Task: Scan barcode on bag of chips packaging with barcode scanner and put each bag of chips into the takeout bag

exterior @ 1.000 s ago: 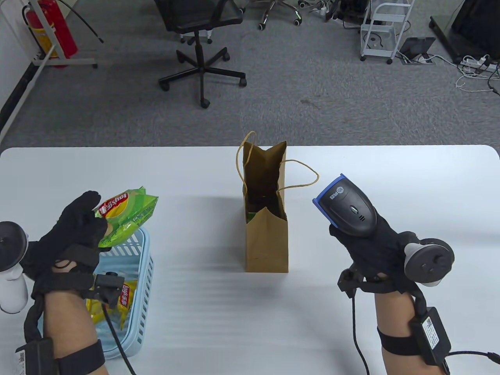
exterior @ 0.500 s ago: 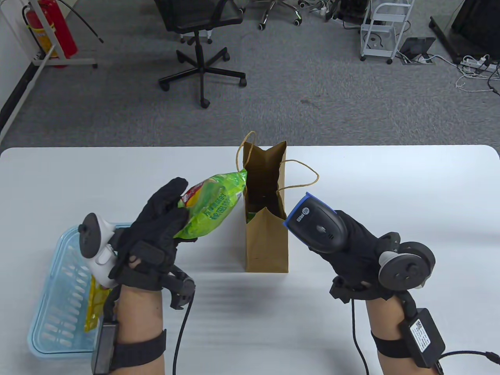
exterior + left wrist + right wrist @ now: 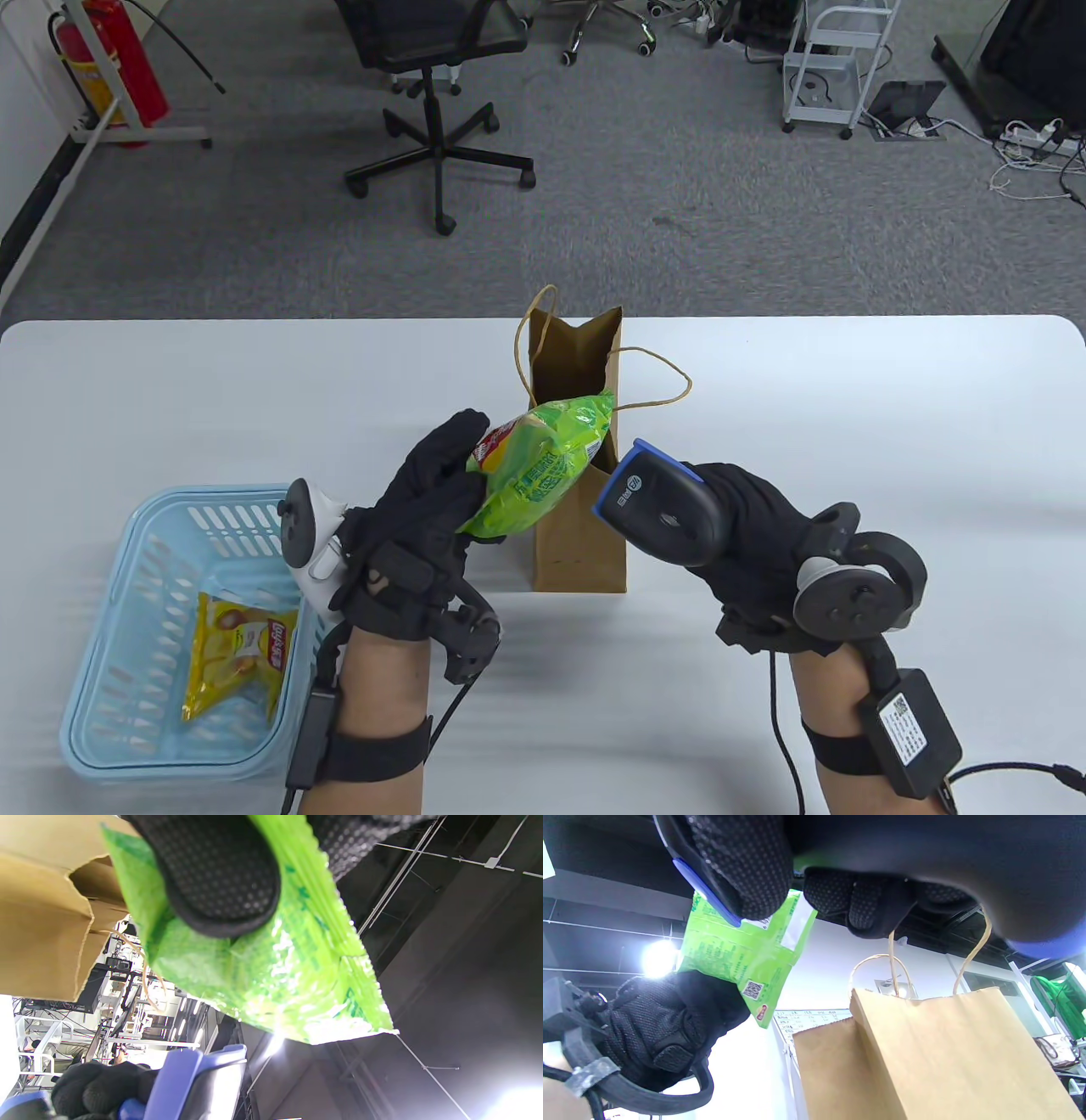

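The left hand [image 3: 424, 518] pinches the green chips bag [image 3: 543, 475]; the right hand [image 3: 747, 543] grips the barcode scanner [image 3: 657, 509]. Better aim its window squarely at the barcode.

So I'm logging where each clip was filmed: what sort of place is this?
Probably an office or lab workspace, not a shop: a white table on grey carpet, a swivel office chair, a wheeled cart and loose floor cables.
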Demonstrator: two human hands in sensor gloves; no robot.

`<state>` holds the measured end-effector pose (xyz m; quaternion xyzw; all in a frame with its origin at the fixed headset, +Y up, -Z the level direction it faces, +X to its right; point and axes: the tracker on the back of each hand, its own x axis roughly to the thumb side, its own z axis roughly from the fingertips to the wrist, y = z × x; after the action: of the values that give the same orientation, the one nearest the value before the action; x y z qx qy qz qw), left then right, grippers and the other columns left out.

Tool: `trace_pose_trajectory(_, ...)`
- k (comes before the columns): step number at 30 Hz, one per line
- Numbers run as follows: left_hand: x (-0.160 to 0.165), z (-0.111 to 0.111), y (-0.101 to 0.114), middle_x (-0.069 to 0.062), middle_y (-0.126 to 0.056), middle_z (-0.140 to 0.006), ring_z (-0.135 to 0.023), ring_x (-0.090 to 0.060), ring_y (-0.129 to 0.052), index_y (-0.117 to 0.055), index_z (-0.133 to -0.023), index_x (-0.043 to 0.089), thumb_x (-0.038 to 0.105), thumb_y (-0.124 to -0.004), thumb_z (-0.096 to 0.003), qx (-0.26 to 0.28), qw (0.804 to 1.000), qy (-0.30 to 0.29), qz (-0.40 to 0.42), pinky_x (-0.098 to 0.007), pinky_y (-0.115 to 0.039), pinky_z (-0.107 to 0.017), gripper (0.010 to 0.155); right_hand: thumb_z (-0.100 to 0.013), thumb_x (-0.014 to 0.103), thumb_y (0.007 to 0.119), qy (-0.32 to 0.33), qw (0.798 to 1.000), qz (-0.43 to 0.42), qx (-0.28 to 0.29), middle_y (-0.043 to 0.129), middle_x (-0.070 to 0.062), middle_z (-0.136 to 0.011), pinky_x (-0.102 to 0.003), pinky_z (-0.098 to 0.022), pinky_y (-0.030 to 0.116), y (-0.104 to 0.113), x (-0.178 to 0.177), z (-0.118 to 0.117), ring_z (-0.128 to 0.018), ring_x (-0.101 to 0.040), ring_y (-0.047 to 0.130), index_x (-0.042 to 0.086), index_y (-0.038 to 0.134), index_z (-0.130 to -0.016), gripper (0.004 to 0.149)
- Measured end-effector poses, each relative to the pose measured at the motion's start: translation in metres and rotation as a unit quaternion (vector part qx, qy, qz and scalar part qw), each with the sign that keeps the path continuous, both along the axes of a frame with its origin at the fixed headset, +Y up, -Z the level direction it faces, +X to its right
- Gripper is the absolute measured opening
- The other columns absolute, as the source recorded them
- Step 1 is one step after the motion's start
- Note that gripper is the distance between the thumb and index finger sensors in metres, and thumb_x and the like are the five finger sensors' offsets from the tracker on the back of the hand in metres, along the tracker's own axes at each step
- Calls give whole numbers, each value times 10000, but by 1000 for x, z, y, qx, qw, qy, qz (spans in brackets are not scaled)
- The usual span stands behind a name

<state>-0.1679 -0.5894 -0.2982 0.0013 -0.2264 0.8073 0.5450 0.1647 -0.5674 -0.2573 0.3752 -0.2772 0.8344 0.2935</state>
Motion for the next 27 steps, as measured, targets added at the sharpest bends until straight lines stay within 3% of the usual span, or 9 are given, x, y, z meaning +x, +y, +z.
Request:
trace_pose_trajectory(9, 3, 1, -2, -162, -758, -872, -593, -252, -955, -675, -1068, 130, 200, -760, -543, -1, 1000, -3, 10, -264, -960, -370, 537, -548, 327, 865, -14, 1000, 15, 4, 860, -174, -875, -574, -546, 817, -4, -1, -2, -683, -354, 998, 15, 663, -1012, 594)
trace_pose_trajectory(20, 13, -15, -25, -151, -732, -893, -617, -248, -937, -647, -1078, 141, 206, -744, -555, -39, 998, -31, 37, -273, -937, -395, 536, -548, 328, 866, -18, 1000, 11, 5, 860, -169, -876, -574, -546, 817, -3, -1, -2, -684, -353, 998, 21, 663, -1012, 592)
trace_pose_trajectory(27, 20, -12, -22, -144, -725, -898, -627, -244, -930, -640, -1080, 150, 207, -739, -558, -25, 998, -41, 51, -274, -929, -405, 534, -549, 328, 866, -17, 1000, 12, 7, 858, -168, -878, -574, -548, 816, -2, -2, -1, -686, -352, 997, 24, 663, -1012, 590)
